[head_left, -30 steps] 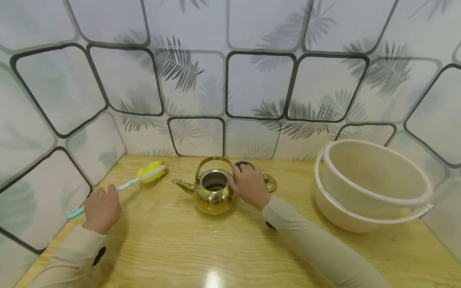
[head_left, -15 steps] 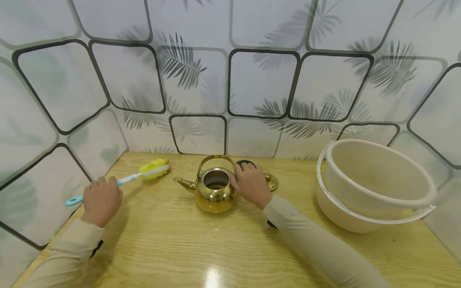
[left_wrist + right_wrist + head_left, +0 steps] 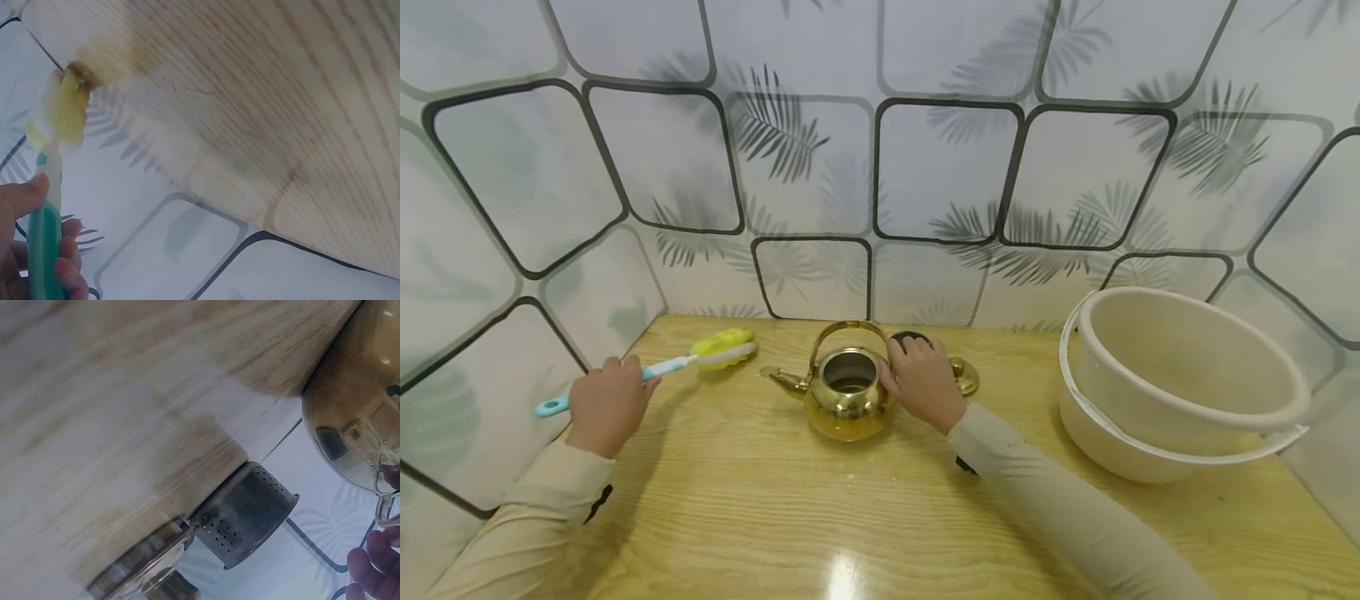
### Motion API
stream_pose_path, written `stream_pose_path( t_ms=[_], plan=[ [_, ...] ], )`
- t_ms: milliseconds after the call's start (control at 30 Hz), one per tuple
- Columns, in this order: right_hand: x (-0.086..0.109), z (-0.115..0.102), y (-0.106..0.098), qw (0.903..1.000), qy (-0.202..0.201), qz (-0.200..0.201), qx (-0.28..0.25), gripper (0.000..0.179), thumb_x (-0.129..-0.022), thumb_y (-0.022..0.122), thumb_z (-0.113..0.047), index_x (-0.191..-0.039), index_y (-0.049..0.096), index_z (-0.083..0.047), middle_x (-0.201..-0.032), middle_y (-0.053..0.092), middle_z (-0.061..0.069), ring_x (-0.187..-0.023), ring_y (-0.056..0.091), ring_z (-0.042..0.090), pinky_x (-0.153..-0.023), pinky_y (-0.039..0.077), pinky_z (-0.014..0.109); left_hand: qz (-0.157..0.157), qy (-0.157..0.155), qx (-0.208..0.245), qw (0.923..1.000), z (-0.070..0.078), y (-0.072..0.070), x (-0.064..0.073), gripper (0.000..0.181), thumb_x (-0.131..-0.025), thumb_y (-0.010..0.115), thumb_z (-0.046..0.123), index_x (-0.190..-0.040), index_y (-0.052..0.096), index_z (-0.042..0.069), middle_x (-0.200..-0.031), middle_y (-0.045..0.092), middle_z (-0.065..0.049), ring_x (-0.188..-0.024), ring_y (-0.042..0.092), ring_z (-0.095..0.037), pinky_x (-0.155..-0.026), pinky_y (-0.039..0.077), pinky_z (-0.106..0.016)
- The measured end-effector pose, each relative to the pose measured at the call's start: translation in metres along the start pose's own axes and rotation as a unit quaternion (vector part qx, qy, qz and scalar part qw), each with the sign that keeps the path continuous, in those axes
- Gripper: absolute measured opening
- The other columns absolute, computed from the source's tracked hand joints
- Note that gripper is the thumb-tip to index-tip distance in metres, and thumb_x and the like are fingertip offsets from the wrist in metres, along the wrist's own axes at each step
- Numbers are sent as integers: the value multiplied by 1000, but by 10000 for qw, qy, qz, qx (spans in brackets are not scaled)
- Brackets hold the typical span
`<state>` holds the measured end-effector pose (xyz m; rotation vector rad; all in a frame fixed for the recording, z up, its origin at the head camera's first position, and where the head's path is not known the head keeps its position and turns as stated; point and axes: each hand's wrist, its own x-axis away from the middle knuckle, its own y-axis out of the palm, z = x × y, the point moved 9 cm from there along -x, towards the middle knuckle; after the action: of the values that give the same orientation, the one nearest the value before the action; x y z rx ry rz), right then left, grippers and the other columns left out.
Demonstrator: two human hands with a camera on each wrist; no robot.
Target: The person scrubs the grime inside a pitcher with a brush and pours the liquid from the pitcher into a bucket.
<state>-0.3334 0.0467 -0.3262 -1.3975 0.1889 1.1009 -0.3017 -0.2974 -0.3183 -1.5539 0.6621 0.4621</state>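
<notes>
A cleaning brush with a yellow sponge head and a blue-and-white handle is gripped by my left hand, its head raised at the left of the table. At the middle stands a shiny gold teapot, lidless, spout to the left, arched handle up. My right hand holds it at the right end of the handle, thumb by the rim. In the right wrist view, curled fingers show beside the handle's base. A perforated metal strainer and the gold lid lie just beyond that hand.
Two nested beige plastic basins, or a bucket with a white carrying handle, stand at the right of the wooden table. Patterned walls close off the back and both sides.
My left hand has risen slightly with the brush, tilting its handle flatter, and its thumb now stretches along the handle. My right hand and the teapot stay in place.
</notes>
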Motion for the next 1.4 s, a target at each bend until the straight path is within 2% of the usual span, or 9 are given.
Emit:
stream_pose_path(
  t_ms=[100, 233, 433, 633, 767, 833, 1000, 1233, 1400],
  plan=[
    [0, 0, 1, 10000, 4, -5, -12, 24, -90, 57, -29, -97, 63, -7, -79, 66, 8, -70, 64, 24, -63, 48, 38, 69, 118, -89, 9999, 1, -3, -2, 45, -70, 80, 18, -60, 40, -1, -49, 34, -11, -34, 29, -21, -34, 22, -31],
    [0, 1, 1, 10000, 23, -6, -48, 25, -90, 57, -29, -98, 63, -7, -80, 66, 9, -71, 65, 24, -64, 49, 39, 455, 366, -299, 9978, 5, -11, -5, 46, -66, 82, 19, -60, 42, -2, -49, 35, -12, -38, 31, -24, -36, 25, -33],
    [0, 1, 2, 9999, 45, -22, -106, 24, -90, 57, -29, -97, 63, -7, -80, 66, 9, -71, 65, 25, -64, 49, 39, 959, 573, -603, 9919, 9, -20, -9, 42, -66, 80, 19, -66, 45, -5, -57, 46, -22, -52, 42, -36, -50, 35, -43],
    [0, 1, 1, 9998, 65, 24, -161, 21, -89, 58, -28, -94, 62, -7, -78, 66, 8, -70, 64, 25, -65, 49, 39, 1263, 751, -773, 9861, 10, -28, -14, 40, -68, 76, 22, -71, 47, -6, -65, 49, -25, -59, 44, -38, -59, 37, -46],
    [1, 1, 0, 9998, 65, 54, -183, 21, -89, 59, -27, -93, 62, -7, -78, 65, 8, -70, 64, 25, -65, 49, 39, 1443, 849, -730, 9832, 10, -34, -16, 39, -75, 66, 27, -74, 47, -6, -69, 49, -27, -64, 44, -40, -64, 36, -48],
    [1, 1, -1, 9998, 72, 48, -182, 20, -89, 59, -28, -92, 61, -7, -78, 65, 8, -70, 64, 25, -64, 48, 39, 1529, 886, -710, 9817, 11, -39, -17, 40, -84, 56, 31, -75, 46, -6, -71, 49, -28, -66, 43, -40, -67, 35, -48],
    [0, 1, 0, 9998, 71, -4, -179, 20, -90, 58, -28, -92, 61, -8, -78, 65, 8, -69, 63, 25, -63, 47, 38, 1722, 899, -634, 9789, 13, -50, -19, 51, -95, 35, 40, -78, 44, -6, -76, 49, -29, -70, 40, -41, -73, 32, -50],
    [1, 0, 0, 9999, 46, 24, -151, 20, -90, 57, -27, -94, 61, -8, -79, 66, 8, -70, 64, 24, -63, 48, 38, 2000, 963, -422, 9741, 16, -66, -21, 56, -99, 26, 45, -86, 47, -6, -85, 50, -28, -76, 38, -41, -80, 26, -50],
    [1, 0, 0, 9999, 39, 79, -119, 20, -90, 56, -27, -93, 61, -8, -77, 65, 8, -69, 64, 24, -62, 47, 37, 2143, 888, -209, 9725, 19, -77, -24, 54, -99, 30, 46, -93, 51, -3, -87, 49, -26, -80, 37, -41, -81, 23, -51]
  ],
)
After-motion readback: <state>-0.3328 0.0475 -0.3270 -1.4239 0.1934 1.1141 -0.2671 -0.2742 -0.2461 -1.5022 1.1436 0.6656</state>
